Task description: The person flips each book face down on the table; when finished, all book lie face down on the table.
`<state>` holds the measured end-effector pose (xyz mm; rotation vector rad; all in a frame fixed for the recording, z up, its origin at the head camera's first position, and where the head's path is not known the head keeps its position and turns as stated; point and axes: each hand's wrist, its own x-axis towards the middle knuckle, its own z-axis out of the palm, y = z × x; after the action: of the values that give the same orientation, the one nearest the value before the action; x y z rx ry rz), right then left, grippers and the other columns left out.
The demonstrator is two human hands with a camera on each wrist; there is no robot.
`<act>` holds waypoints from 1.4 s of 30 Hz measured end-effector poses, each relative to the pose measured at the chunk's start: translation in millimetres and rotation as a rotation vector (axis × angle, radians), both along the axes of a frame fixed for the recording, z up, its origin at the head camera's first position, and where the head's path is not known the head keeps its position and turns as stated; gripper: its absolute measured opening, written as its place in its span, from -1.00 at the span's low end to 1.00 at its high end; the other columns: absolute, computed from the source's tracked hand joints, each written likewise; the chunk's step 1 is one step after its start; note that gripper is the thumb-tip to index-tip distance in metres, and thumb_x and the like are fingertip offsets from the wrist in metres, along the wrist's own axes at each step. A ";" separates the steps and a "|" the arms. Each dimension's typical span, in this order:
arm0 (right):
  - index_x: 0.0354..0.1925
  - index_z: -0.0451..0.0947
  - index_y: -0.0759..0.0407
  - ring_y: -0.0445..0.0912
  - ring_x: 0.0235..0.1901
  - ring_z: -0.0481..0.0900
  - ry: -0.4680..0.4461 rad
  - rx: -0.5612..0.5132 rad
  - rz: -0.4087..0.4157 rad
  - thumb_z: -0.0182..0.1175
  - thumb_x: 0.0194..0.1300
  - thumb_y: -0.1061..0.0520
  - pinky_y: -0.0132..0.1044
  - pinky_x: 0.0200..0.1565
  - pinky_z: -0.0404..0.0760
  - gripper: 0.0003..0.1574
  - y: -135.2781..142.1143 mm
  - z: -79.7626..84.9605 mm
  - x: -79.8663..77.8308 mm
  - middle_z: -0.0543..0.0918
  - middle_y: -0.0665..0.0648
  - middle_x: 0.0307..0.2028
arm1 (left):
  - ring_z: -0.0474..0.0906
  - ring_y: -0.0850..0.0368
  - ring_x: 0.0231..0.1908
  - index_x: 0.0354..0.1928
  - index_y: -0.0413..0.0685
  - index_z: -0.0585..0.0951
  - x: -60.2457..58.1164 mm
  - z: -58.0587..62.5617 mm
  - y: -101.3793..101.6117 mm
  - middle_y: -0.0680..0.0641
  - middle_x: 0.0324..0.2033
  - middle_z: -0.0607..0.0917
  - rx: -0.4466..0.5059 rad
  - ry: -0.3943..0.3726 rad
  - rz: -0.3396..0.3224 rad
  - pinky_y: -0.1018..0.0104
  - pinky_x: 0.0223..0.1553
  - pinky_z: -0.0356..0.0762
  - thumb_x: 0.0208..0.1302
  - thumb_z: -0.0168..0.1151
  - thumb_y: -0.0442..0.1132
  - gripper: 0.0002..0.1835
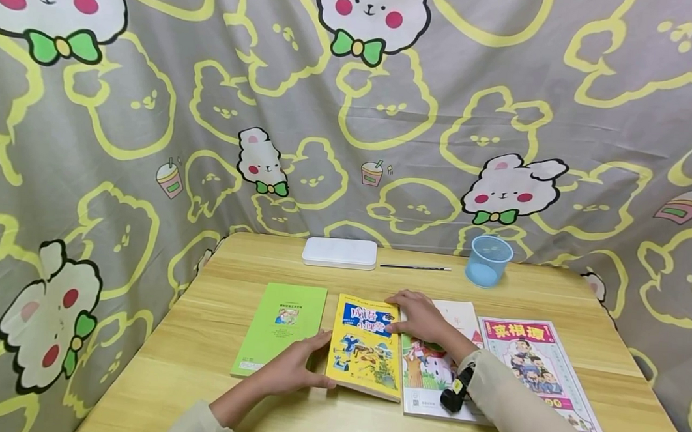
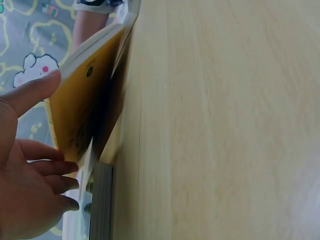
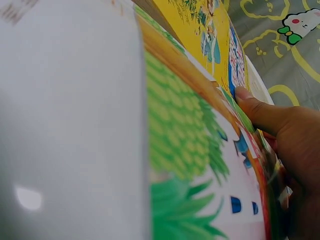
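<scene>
with my right hand i pinch the upper right corner of the yellow book, thumb on the cover by the blue title panel, the other fingers partly hidden. my left hand is spread at the book's left side, fingers fairly straight, thumb at the lower left corner. from the left wrist i see the book's yellow underside, tilted up from the bench.

the book is between the green book on my left and the white picture book on my right; my right wrist, wearing a black device, passes over the latter. beside that lies a pink-bordered comic book.

toward the back of the bench are a white pencil case, a dark pencil lying flat, and a translucent blue cup standing upright. behind everything hangs a grey curtain printed with white rabbits and yellow outlines.
</scene>
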<state>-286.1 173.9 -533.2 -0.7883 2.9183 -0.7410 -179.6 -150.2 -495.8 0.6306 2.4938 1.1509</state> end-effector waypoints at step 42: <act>0.46 0.43 0.04 0.23 0.45 0.32 -0.110 -0.124 -0.047 0.43 0.21 -0.34 0.29 0.48 0.12 -0.01 0.3 4.8 0.8 0.53 0.13 0.38 | 0.51 -0.14 0.30 0.66 0.09 0.02 11.1 -1.6 43.1 -0.08 0.63 0.02 0.726 -0.238 0.025 0.12 0.19 0.62 0.19 0.46 -0.44 0.10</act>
<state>-285.3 174.2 -528.4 -0.6663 2.8244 -0.9459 -168.5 -107.2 -497.4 0.5814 1.8537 2.0226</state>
